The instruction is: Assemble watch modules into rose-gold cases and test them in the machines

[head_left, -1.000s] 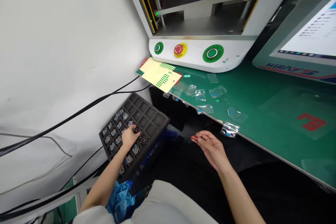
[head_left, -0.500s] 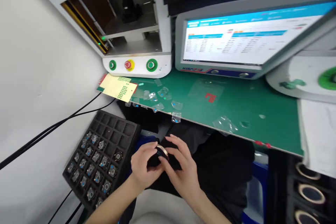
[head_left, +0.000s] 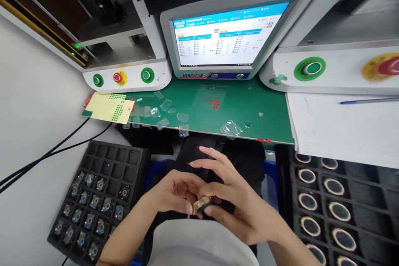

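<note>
A round, gold-rimmed watch case is between my two hands, low in the view and close to my body. It is turned on edge, so its gold side shows while its faces are mostly hidden. My right hand pinches it between thumb and index finger, with the other fingers stretched away. My left hand is curled at its left side, thumb and fingertips closed against the rim. Whether something small is also in the left fingertips I cannot make out.
A black foam tray with film-covered round parts stands left. Another black tray with gold-rimmed round pieces stands right. Film scraps and a yellow sticker sheet lie on the green bench, before a monitor and button panels.
The view has swung right, bringing the right tray and papers further in. The watch case has come lower and nearer my body, tipped on edge; my right middle and ring fingers have stretched out.
</note>
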`<state>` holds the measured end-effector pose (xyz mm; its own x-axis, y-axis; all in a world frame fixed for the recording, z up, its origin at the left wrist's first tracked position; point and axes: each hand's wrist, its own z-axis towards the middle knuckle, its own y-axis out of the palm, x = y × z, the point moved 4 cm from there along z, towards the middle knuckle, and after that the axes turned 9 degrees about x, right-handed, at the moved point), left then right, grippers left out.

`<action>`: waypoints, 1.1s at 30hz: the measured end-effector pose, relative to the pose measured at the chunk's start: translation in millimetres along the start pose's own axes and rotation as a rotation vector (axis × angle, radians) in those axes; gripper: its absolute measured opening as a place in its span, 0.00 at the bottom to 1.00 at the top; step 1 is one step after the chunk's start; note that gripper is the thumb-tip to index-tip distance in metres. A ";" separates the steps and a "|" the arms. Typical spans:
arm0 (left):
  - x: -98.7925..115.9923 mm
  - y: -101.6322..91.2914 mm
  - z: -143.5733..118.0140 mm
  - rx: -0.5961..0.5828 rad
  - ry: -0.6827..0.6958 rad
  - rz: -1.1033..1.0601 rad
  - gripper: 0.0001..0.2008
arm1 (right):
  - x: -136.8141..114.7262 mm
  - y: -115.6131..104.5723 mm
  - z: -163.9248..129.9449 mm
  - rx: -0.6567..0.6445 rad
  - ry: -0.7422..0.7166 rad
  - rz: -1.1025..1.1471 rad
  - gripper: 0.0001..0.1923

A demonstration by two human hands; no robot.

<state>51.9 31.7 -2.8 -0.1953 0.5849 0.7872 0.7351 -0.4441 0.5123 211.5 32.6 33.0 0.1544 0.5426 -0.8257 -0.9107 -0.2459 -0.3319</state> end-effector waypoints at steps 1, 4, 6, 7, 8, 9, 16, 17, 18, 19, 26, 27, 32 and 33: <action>-0.2 1.2 1.3 0.005 0.001 -0.021 0.23 | 0.2 0.3 -0.3 0.000 -0.005 0.000 0.08; 4.0 2.9 0.9 0.076 0.119 -0.051 0.27 | 1.6 -1.6 -4.8 0.163 0.018 0.003 0.10; 9.0 2.8 -2.1 0.146 0.264 -0.055 0.30 | 1.4 -5.9 -12.0 0.399 0.083 0.042 0.14; 11.2 2.9 -3.8 0.178 0.334 -0.051 0.30 | 0.8 -7.8 -16.5 0.520 0.135 0.083 0.15; 12.7 2.9 -5.1 0.211 0.395 -0.043 0.29 | -0.2 -8.6 -21.1 0.620 0.199 0.139 0.15; 13.4 2.8 -6.0 0.253 0.443 -0.034 0.28 | -1.2 -8.4 -25.0 0.695 0.271 0.204 0.15; 12.5 9.7 -7.6 0.439 0.589 0.198 0.25 | -9.1 5.7 -28.4 0.678 0.563 0.569 0.09; 13.9 12.2 -8.8 0.434 0.614 0.260 0.25 | -8.7 7.0 -28.2 0.683 0.587 0.594 0.09; 15.6 14.7 -10.3 0.424 0.641 0.324 0.25 | -8.3 7.8 -28.4 0.694 0.608 0.614 0.09; 17.3 16.8 -12.0 0.412 0.664 0.383 0.25 | -7.9 8.4 -28.8 0.707 0.627 0.628 0.09; 23.9 18.2 -18.4 0.340 0.775 0.628 0.28 | -12.4 9.9 -32.8 0.699 0.646 0.643 0.10; 24.7 18.3 -17.9 0.328 0.804 0.647 0.28 | -13.7 10.7 -33.2 0.695 0.672 0.657 0.10; 30.5 23.1 -13.0 0.256 0.904 0.698 0.31 | -22.1 12.8 -32.0 0.737 0.824 0.735 0.12; 31.5 24.3 -12.3 0.247 0.905 0.710 0.31 | -23.8 12.4 -31.1 0.745 0.835 0.737 0.12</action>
<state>55.6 31.0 38.7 -0.0084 -0.4798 0.8773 0.9511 -0.2746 -0.1411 208.5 -8.4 34.3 -0.5168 -0.2416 -0.8213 -0.8312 0.3712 0.4138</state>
